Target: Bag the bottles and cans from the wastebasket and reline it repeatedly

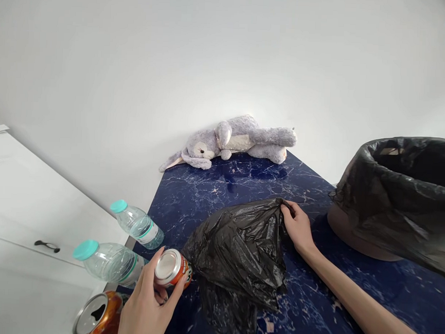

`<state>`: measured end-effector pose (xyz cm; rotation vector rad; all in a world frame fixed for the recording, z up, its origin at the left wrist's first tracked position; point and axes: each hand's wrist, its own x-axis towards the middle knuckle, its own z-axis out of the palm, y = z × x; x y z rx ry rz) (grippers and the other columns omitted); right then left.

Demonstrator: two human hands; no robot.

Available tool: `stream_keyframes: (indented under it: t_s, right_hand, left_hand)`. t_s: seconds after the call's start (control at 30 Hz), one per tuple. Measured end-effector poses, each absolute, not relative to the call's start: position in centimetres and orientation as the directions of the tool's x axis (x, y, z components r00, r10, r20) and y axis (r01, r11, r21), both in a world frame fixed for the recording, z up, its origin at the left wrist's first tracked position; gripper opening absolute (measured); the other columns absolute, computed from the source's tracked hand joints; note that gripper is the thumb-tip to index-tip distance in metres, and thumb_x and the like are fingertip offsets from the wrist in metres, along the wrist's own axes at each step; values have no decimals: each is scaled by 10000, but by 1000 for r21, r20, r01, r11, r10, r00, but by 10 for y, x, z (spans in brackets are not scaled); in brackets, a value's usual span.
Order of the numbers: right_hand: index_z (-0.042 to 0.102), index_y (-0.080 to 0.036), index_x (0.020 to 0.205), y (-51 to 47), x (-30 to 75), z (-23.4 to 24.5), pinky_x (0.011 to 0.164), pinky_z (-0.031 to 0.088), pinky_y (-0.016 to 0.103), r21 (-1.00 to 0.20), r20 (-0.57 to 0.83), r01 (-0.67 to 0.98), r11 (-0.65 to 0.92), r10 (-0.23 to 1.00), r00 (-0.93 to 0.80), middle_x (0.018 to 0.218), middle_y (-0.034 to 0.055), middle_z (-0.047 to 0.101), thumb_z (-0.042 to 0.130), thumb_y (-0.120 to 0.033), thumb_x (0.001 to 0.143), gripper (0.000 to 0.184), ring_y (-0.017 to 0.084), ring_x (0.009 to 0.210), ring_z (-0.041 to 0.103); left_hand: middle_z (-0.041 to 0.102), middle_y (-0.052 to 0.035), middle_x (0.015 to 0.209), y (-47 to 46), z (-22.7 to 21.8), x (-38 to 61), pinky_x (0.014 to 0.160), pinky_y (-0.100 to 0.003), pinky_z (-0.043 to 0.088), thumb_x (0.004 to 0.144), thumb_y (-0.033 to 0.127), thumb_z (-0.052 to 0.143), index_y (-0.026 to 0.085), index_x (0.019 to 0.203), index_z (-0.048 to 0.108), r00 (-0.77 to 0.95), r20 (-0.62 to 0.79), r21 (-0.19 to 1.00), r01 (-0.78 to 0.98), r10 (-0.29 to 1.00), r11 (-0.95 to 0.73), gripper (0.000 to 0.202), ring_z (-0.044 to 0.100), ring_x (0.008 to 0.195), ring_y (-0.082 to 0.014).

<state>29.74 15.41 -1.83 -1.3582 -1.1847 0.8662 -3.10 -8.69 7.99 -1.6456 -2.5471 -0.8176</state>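
My left hand (150, 293) is closed around an orange drink can (177, 270), whose bare silver end faces up toward me. Just right of the can, a black plastic bag (241, 245) lies crumpled on the dark blue marbled table (222, 181). The edge of this bag is pinched in the fingers of my right hand (297, 228), at its upper right corner. Its opening and whatever may be inside are hidden by the folds.
Two clear bottles with teal caps, a farther bottle (142, 227) and a nearer bottle (111, 263), stand at the left edge. An opened can (98, 316) is nearest me. A plush rabbit (238, 138) lies at the back. A lined bin (396, 202) stands right.
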Motion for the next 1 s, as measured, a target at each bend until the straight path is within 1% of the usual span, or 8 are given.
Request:
stream_keyframes:
  t_s: [0.17, 0.33, 0.53, 0.7, 0.77, 0.87, 0.93, 1.0]
  right_hand:
    - [744, -218, 1129, 153, 298, -19, 863, 517, 419, -981, 109, 183, 69, 969, 222, 1142, 132, 798, 565, -576, 945, 440, 344, 1048, 703]
    - [745, -212, 1097, 154, 298, -20, 900, 514, 421, -979, 133, 184, 92, 965, 225, 1093, 121, 803, 571, -582, 935, 439, 333, 1047, 701]
    - [746, -213, 1085, 155, 297, -21, 916, 510, 424, -976, 150, 191, 107, 962, 226, 1087, 117, 806, 568, -563, 936, 420, 331, 1048, 705]
    - [750, -214, 1096, 155, 298, -23, 917, 510, 428, -974, 159, 196, 115, 961, 225, 1084, 122, 809, 568, -577, 943, 434, 336, 1059, 701]
    - [750, -214, 1104, 155, 298, -24, 915, 512, 426, -973, 161, 197, 118, 962, 221, 1086, 122, 809, 567, -580, 947, 438, 335, 1058, 703]
    - [749, -217, 1110, 155, 298, -25, 919, 515, 423, -972, 163, 201, 120, 964, 211, 1086, 114, 809, 567, -574, 947, 433, 330, 1056, 707]
    - [748, -218, 1112, 155, 298, -25, 926, 513, 425, -972, 160, 206, 116, 965, 208, 1093, 111, 809, 564, -564, 947, 425, 328, 1055, 708]
    - [748, -217, 1114, 155, 298, -24, 919, 510, 427, -970, 153, 216, 107, 967, 205, 1099, 114, 808, 560, -556, 949, 421, 330, 1047, 710]
  left_hand:
    - [724, -2, 771, -88, 75, -29, 568, -364, 583, 810, 811, 675, 250, 1529, 489, -529, 162, 485, 778, 833, 400, 930, 715, 609, -281]
    - [752, -24, 795, -87, 79, -25, 591, -392, 609, 784, 795, 715, 244, 1475, 501, -542, 128, 556, 733, 830, 393, 909, 718, 598, -288]
    - [716, -2, 753, -86, 88, -12, 553, -390, 591, 790, 785, 718, 220, 1525, 435, -581, 166, 662, 664, 797, 347, 970, 685, 553, -281]
    - [701, 4, 703, -86, 88, -11, 555, -417, 598, 724, 793, 765, 206, 1471, 492, -612, 164, 657, 652, 774, 377, 989, 689, 541, -298]
    - [764, -50, 844, -86, 88, -11, 595, -443, 635, 696, 785, 791, 209, 1487, 484, -676, 151, 706, 585, 722, 400, 1025, 746, 612, -318]
    - [779, -121, 1164, -85, 90, -9, 769, -477, 699, 723, 692, 831, 245, 1515, 431, -769, 53, 882, 335, 637, 331, 993, 816, 788, -313]
    - [763, -123, 1218, -83, 90, -8, 834, -486, 710, 763, 596, 845, 263, 1517, 394, -782, -43, 950, 161, 622, 268, 940, 821, 799, -282]
    - [732, -129, 1284, -81, 88, -8, 807, -490, 722, 789, 541, 840, 294, 1513, 386, -785, -96, 971, 61, 612, 230, 890, 822, 824, -275]
